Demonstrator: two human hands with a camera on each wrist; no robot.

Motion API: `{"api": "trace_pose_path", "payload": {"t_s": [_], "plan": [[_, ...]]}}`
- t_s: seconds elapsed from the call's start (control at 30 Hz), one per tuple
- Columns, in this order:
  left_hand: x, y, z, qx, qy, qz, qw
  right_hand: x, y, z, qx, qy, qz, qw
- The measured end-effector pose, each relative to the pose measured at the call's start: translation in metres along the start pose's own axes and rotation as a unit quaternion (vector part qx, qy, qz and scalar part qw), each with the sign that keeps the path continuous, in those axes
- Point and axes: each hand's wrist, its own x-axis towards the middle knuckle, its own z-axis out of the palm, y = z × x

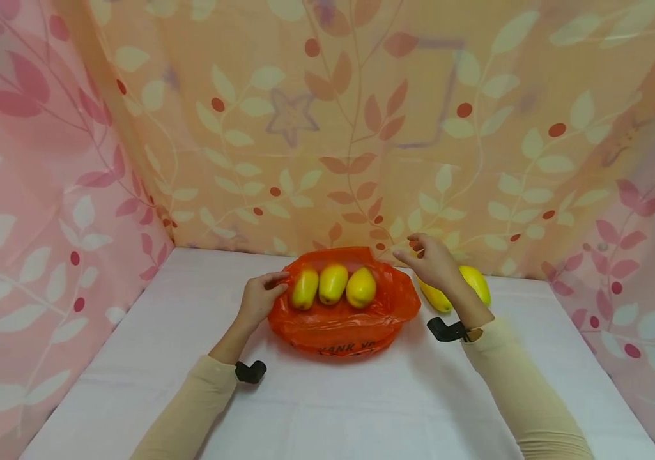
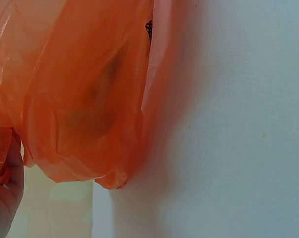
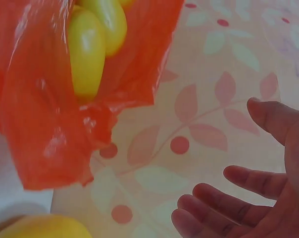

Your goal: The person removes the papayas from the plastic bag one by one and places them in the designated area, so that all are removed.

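Observation:
A red plastic bag (image 1: 333,332) with black lettering lies open on the table. Three yellow mangoes (image 1: 333,284) show side by side in its mouth. My left hand (image 1: 258,297) pinches the bag's left edge; in the left wrist view thin red film bunches at the fingers (image 2: 15,161). Off the bag's right end, my right hand (image 1: 433,262) is raised with nothing in it, its fingers (image 3: 224,203) and thumb spread apart. Beneath the right forearm more yellow mangoes (image 1: 475,284) lie on the table, partly hidden by the arm.
A white cloth (image 1: 327,409) covers the table. Close behind the bag rises a patterned backdrop (image 1: 235,160) with leaves and red dots, and pink patterned sheets (image 1: 28,255) close off both sides. Each wrist wears a black camera mount (image 1: 251,372).

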Motion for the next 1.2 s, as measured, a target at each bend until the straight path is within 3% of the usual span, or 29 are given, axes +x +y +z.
{"api": "trace_pose_path", "payload": {"t_s": [0.4,0.57,0.77,1.2], "plan": [[0.000,0.001,0.001,0.000,-0.003,0.006,1.0000,0.007,-0.019,0.036,0.027,-0.038,0.004,0.999],[-0.001,0.001,0.001,0.000,-0.006,-0.003,1.0000,0.012,-0.023,0.050,-0.010,-0.037,-0.027,0.999],[0.000,0.000,0.001,0.005,0.001,0.003,1.0000,0.015,-0.028,0.060,-0.015,-0.069,-0.006,0.997],[-0.001,-0.002,0.001,-0.001,-0.007,0.001,1.0000,0.019,-0.022,0.093,-0.052,-0.080,0.018,0.995]]}}
